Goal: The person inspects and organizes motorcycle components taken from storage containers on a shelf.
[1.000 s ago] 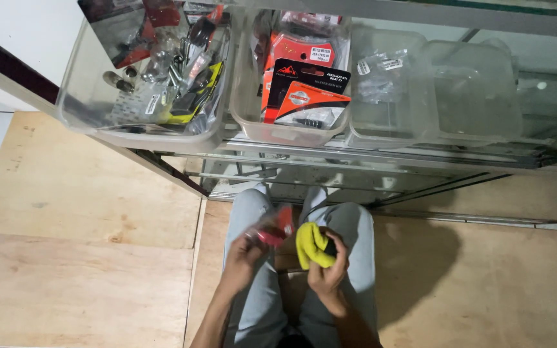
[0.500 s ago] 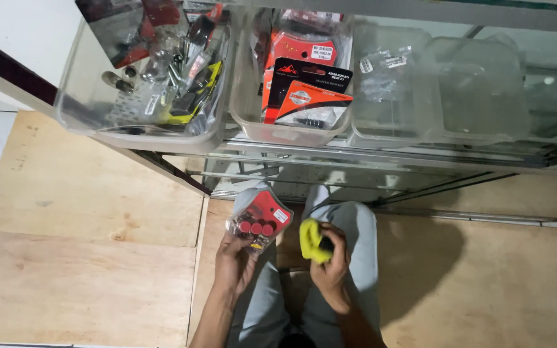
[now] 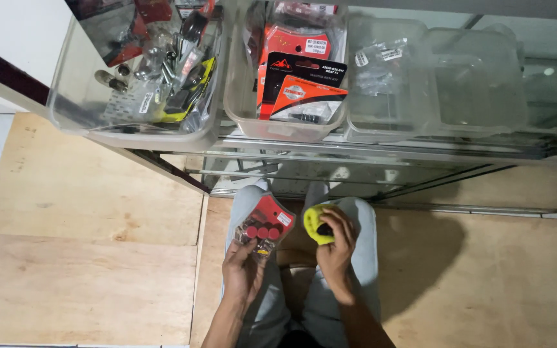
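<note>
The left hand [image 3: 243,265] is raised palm-up over the left knee, fingers closed round the lower edge of a red blister pack [image 3: 267,225] that tilts up and away. The right hand [image 3: 334,248] curls over the right thigh, gripping a yellow cloth [image 3: 315,223] at its fingertips. Half a second back both sat much the same; a second ago they were together, pack barely visible beside the cloth
</note>
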